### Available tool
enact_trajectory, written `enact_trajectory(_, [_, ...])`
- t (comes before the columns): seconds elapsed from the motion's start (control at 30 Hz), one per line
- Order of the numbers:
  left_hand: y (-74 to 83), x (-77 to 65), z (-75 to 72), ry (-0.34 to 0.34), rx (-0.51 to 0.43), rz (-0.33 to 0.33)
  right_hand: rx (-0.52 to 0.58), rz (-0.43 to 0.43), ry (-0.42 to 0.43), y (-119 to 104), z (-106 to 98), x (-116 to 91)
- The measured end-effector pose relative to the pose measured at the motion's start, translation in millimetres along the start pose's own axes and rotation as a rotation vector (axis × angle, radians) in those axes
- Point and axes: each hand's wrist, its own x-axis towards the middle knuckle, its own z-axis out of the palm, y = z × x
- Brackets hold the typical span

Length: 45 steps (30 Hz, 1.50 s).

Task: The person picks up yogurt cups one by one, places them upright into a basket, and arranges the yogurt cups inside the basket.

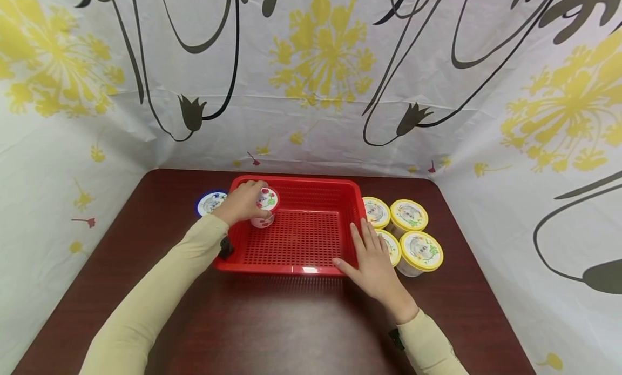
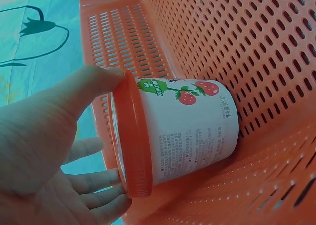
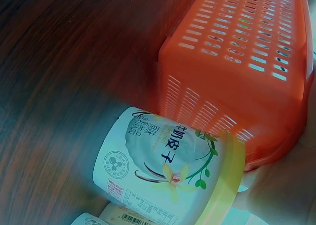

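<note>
In the head view a paper tub with a red lid and strawberry print (image 1: pixel 265 215) stands in the left part of a red plastic basket (image 1: pixel 291 268). My left hand (image 1: pixel 241 202) grips this tub by its lid from above. The left wrist view puts my thumb on one side of the red lid (image 2: pixel 134 136) and fingertips at the opposite edge. My right hand (image 1: pixel 376 267) lies with straight, spread fingers at the basket's right rim, close beside a yellow-lidded tub (image 1: pixel 389 248). That wrist view has a yellow-lidded tub (image 3: pixel 163 165) right by the basket's outer wall (image 3: pixel 212 76).
A blue-lidded tub (image 1: pixel 210 203) stands left of the basket, partly hidden by my left hand. Several yellow-lidded tubs (image 1: pixel 421 250) are grouped to the basket's right. All rest on a dark wood table (image 1: pixel 272 326), with a patterned white cloth (image 1: pixel 311 132) behind it.
</note>
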Motion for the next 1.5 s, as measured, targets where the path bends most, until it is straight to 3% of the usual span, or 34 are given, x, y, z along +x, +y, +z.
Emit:
enact_trajectory(0.67, [-5.4,-5.7,-1.8,0.004,0.026,0.023,0.025,-0.009,0.008,-4.1,1.7,-0.5])
enact_trajectory(0.93, [-9.3,-14.6,-22.5,0.063,0.011,0.038,0.017,-0.007,0.008,-2.6,3.3,0.1])
enact_trajectory(1.23, [-35.1,-29.6,-51.6,0.174,0.008,-0.019,0.020,-0.003,0.005,-2.4,1.6,-0.3])
enact_trajectory(1.5, [-65.1,-43.0,-56.0,0.183,-0.020,-0.053,0.006,-0.002,0.005,-0.9,1.0,-1.4])
